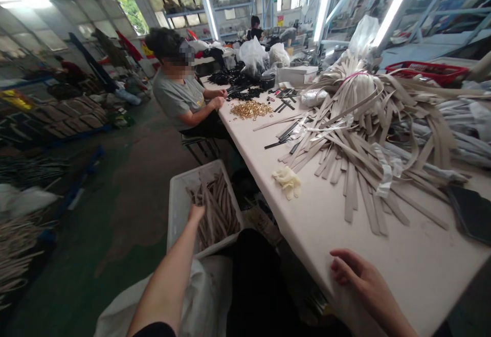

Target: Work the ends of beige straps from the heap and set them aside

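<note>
Clock positions referenced to the view centre unless stated otherwise. Reaches into the white bin (178, 210), between seven and eight o'clock, with the left hand (197, 213). Directs the left fingers downward onto the grey-brown strips (218, 204) inside the bin; places the bulk of those strips at three o'clock from the fingers, with contact at the near-left edge of the pile. Cannot tell pinch from mere touch there, fingertips being hidden.

Holds the right hand (362, 278) at four o'clock, over the desk (416, 257), fingers loosely bent, thumb near the index finger. Cannot tell contact with the desk surface.

From the right fingers: pale glove (288, 181) at eleven o'clock; beige strips (364, 150), fanned across the desk, at one o'clock, both clear of the hand. At twelve o'clock: gold-coloured pieces (251, 109) in a heap, near the hands of a seated co-worker (176, 94) at ten o'clock.
</note>
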